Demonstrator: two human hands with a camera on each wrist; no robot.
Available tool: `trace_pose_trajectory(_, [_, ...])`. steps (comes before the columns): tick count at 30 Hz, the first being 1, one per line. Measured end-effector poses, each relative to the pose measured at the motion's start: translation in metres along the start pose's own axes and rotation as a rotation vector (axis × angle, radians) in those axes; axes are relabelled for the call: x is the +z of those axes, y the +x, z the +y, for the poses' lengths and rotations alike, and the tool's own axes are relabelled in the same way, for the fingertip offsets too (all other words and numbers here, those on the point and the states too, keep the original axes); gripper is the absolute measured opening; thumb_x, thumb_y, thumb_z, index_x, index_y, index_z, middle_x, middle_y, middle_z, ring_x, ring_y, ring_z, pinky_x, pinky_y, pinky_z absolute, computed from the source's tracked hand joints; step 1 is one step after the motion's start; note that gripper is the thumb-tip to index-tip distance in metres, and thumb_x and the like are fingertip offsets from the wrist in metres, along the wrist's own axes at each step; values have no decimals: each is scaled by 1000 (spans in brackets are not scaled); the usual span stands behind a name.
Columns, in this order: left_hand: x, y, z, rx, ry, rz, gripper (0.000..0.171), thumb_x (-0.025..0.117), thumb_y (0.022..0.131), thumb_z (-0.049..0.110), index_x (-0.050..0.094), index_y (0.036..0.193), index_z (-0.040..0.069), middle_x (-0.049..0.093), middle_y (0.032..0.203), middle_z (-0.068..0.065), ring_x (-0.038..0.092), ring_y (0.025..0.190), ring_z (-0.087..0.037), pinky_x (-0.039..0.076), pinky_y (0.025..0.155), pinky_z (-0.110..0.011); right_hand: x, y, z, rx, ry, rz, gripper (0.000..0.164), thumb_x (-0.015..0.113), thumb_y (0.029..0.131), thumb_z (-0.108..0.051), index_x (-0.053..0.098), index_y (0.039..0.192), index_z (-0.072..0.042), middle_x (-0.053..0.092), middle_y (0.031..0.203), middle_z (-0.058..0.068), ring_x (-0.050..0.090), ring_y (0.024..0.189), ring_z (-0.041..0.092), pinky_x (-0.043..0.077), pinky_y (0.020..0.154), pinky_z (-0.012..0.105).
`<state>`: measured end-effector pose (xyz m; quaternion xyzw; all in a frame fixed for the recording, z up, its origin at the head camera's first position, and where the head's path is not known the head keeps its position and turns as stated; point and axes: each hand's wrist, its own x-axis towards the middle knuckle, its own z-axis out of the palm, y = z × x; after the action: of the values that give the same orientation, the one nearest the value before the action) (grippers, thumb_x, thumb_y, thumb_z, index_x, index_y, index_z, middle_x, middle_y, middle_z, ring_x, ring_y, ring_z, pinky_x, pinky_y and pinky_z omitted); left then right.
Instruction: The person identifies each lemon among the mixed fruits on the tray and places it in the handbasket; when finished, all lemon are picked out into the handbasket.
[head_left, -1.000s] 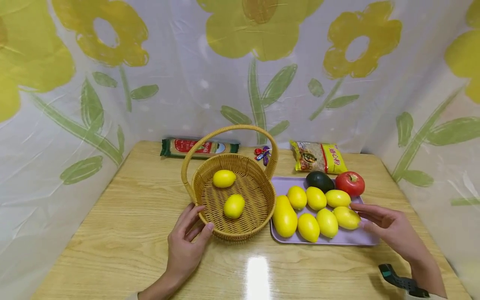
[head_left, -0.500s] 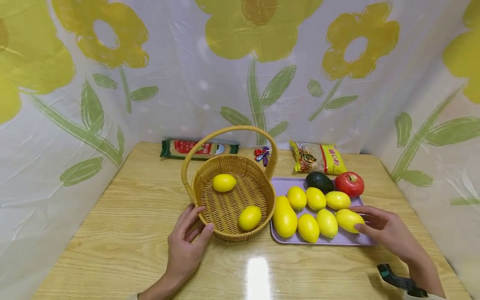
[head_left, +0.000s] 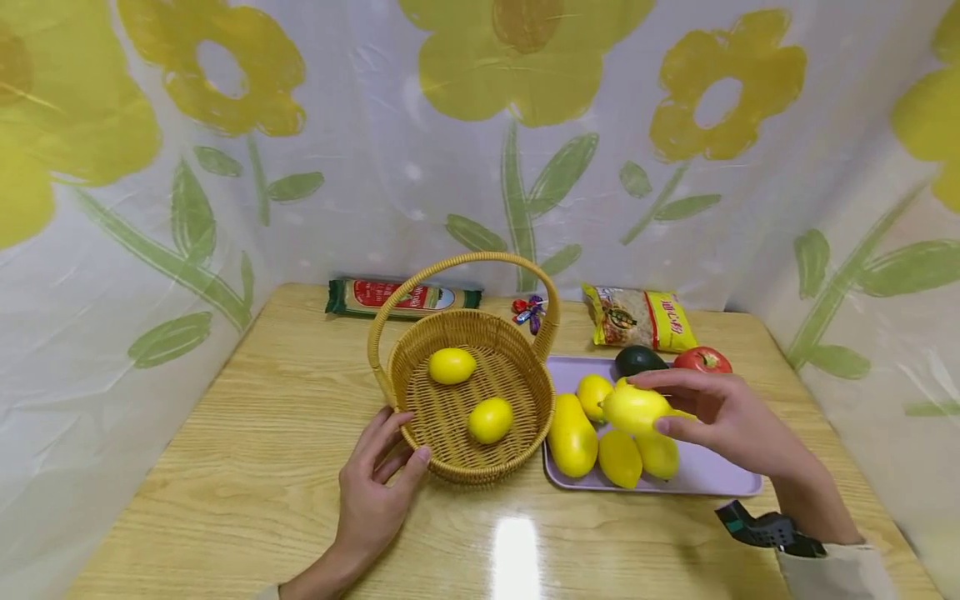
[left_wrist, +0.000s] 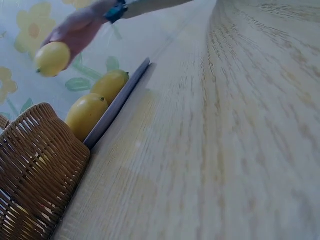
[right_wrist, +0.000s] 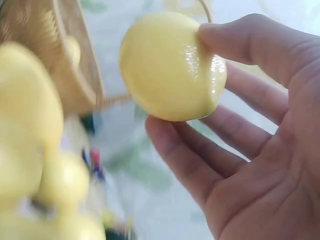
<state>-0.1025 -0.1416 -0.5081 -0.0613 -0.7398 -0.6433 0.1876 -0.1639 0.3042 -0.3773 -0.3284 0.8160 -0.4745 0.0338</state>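
Note:
In the head view my right hand [head_left: 738,425] pinches a lemon [head_left: 633,408] between thumb and fingertips, over the lilac tray [head_left: 720,471]. The right wrist view shows the same lemon [right_wrist: 167,67] up off the other fruit. My left hand [head_left: 378,492] holds the near left rim of the wicker basket [head_left: 480,475], thumb and index fingertip at the edge. Inside the basket lie two lemons, one toward the back [head_left: 452,366] and one nearer the front [head_left: 491,420]. Several lemons and a larger, longer yellow fruit [head_left: 572,437] lie on the tray, some hidden behind my right hand.
At the tray's back are a dark green avocado-like fruit [head_left: 640,360] and a round red fruit [head_left: 702,358]. Behind stand a yellow food packet [head_left: 641,318], wrapped candies [head_left: 529,312] and a long green-ended packet [head_left: 360,297]. The basket's tall handle [head_left: 480,256] arches above it.
My right hand has picked up a lemon from the tray's right side and carried it left and up. The front lemon in the basket rolled right, then partly back. The left hand stays put.

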Motion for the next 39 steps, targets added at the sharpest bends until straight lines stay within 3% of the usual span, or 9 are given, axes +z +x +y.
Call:
trace_pose_trajectory(9, [0,0,0,-5,-1,-10,47,78,100,2,68,146,6,41,169,-25,57,141,-55,63,104,-38,53,71,-12,-57,-114,-196,41,81,102,-18,73,142,-21,75,140,-4,70,128,13,63,106,29])
trace_pose_trajectory(13, [0,0,1,-5,-4,-9,47,78,101,3,68,146,11,40,170,-24,57,142,-53,63,104,-38,72,88,-18,-63,-158,-262,40,79,104,-25,72,144,-22,74,141,-8,69,128,13,62,106,32])
trace_pose_trajectory(19, [0,1,1,-5,1,0,48,79,101,3,69,146,13,41,170,-22,58,141,-50,63,104,-38,100,107,-30,-67,-225,-342,39,79,103,-22,74,141,-18,76,137,-4,69,108,9,65,93,32])
trace_pose_trajectory(22, [0,0,1,-4,1,-3,48,79,100,3,69,146,14,42,169,-23,58,141,-51,64,103,-38,117,112,-30,-74,-177,-377,38,78,104,-21,73,141,-14,76,137,2,73,109,13,68,95,37])
trace_pose_trajectory(25, [0,0,2,-3,-6,-7,48,79,100,3,69,146,16,42,169,-23,58,140,-52,64,103,-38,125,111,-28,-72,-93,-374,39,77,106,-22,72,143,-13,75,139,7,75,120,20,66,103,45])
trace_pose_trajectory(29, [1,1,1,4,-17,-4,48,79,100,2,70,145,16,42,169,-24,59,140,-51,64,103,-37,117,99,-24,-67,36,-315,39,79,104,-19,73,142,-14,76,139,6,74,126,23,64,108,47])
trace_pose_trajectory(34, [1,0,0,3,-24,2,47,78,100,1,71,143,15,41,170,-23,59,139,-51,64,103,-35,88,68,-9,-39,218,-211,43,77,101,-1,73,142,-12,75,141,8,72,130,26,62,113,43])
trace_pose_trajectory(39, [0,0,1,-2,-30,-2,47,79,100,2,71,143,16,41,170,-22,59,140,-51,64,103,-35,50,25,16,-29,271,-79,49,70,97,15,70,143,-1,73,142,17,71,131,24,61,113,39])
